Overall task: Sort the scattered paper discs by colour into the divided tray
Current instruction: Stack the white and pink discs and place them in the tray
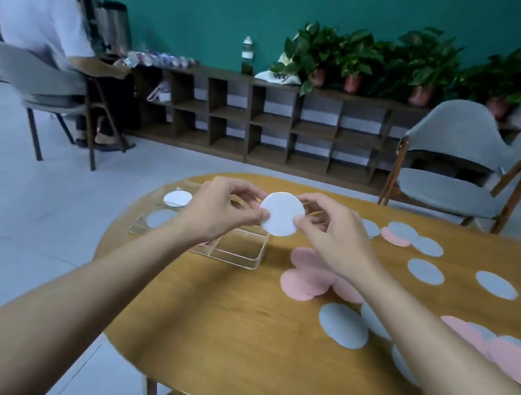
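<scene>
A white paper disc [281, 214] is held up above the clear divided tray [235, 255], pinched on its left edge by my left hand [222, 208] and on its right edge by my right hand [333, 231]. The tray sits at the table's far left; one compartment holds a white disc [177, 198], another a grey disc [160, 217]. Pink discs [307, 271] lie overlapped just right of the tray. Grey discs [342, 325] and more pink ones [509, 359] are scattered over the right side of the table.
The wooden oval table [229, 324] ends close to the tray's left side. A grey chair [455, 169] stands behind the table at the right. A seated person [41, 12] is at the far left, a low shelf with plants [299, 127] along the green wall.
</scene>
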Available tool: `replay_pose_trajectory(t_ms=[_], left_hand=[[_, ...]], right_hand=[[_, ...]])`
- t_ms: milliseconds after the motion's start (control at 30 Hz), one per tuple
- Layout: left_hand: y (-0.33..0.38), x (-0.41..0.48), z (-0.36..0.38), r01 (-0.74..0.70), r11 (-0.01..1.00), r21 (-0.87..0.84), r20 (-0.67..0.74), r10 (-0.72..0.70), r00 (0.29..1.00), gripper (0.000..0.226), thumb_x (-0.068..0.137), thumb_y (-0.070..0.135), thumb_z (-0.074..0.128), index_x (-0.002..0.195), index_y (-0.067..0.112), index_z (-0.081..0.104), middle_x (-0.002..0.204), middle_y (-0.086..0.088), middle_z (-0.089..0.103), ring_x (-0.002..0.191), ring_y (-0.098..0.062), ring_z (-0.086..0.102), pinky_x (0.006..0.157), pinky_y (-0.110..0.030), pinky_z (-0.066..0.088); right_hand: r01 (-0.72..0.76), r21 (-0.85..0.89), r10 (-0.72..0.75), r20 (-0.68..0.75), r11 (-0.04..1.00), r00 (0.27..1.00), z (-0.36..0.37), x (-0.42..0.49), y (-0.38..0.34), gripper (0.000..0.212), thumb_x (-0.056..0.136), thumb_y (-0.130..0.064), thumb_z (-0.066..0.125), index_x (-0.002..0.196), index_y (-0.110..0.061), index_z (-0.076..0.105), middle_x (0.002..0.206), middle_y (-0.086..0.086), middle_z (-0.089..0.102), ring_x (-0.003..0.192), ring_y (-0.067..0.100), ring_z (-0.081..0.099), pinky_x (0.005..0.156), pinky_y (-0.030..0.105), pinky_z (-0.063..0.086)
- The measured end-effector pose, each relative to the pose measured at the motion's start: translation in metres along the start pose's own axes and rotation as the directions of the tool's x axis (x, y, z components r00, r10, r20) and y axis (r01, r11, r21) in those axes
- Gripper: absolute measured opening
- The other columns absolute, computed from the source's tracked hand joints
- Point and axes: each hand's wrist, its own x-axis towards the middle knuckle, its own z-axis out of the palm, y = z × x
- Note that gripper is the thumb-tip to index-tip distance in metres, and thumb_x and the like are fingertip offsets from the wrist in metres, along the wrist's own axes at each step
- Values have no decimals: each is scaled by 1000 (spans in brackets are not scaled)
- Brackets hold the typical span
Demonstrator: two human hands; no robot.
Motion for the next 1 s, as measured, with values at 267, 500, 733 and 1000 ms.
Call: replay_pose_trajectory(t_ms=[267, 500, 733, 1000], left_hand=[[-61, 16, -65, 90, 996, 10, -73, -89, 993, 27, 86, 28, 83, 111, 33, 73, 89, 3, 76, 80, -15, 76, 86, -43, 62], [-119, 54, -101, 176, 984, 30, -141, -170, 975, 25, 91, 26, 79, 116, 27, 74, 95, -2, 75, 84, -21, 76, 83, -40, 64], [-176, 80, -119, 240, 961, 140, -164, -216, 963, 29, 92, 30, 77, 121, 25, 75, 101, 6, 73, 96, -10, 67, 77, -26, 55], [-208, 93, -127, 266, 919, 292, -151, -230, 961, 27, 92, 24, 76, 119, 22, 77, 103, 4, 75, 90, -9, 67, 65, -15, 45]], right_hand=[[-5, -1, 5, 119, 1000, 993, 82, 77, -17, 27, 90, -20, 71, 117, -26, 71, 104, -6, 69, 80, 4, 66, 68, 6, 47], [-37, -12, 39, 184, 999, 982, 150, 147, -16, 26, 91, -24, 72, 116, -25, 67, 100, -7, 68, 79, 11, 67, 68, 20, 51], [-99, -19, 100, 239, 995, 966, 211, 187, 0, 24, 89, -21, 73, 112, -25, 69, 95, -10, 66, 82, 8, 62, 74, 23, 47], [-99, -123, 132, 297, 987, 946, 253, 206, 12, 25, 90, -21, 72, 114, -21, 70, 99, -6, 69, 90, 10, 59, 56, 6, 33]])
